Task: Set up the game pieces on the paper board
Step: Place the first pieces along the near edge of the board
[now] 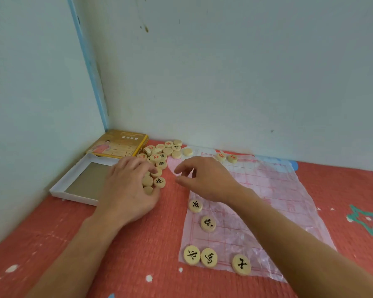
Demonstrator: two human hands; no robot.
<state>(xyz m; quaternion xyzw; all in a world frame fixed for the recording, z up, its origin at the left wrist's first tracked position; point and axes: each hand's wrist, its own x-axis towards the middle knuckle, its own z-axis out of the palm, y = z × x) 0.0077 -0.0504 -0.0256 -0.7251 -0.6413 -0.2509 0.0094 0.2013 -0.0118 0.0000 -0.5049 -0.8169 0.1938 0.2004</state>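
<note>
Two hands work here: our left hand [127,190] lies curled over loose wooden pieces [162,155], while our right hand [205,179] hovers empty, fingers loosely parted. Seven pieces sit on the thin paper board [278,201]. Beneath spreads a red quilted mat [116,265], with an open box tray [82,181] in the pale-walled corner.

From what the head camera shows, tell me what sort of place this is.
Probably a home, on a bed or floor mat in a corner: a red quilted mat meets bare painted walls, with a paper board laid on it.
</note>
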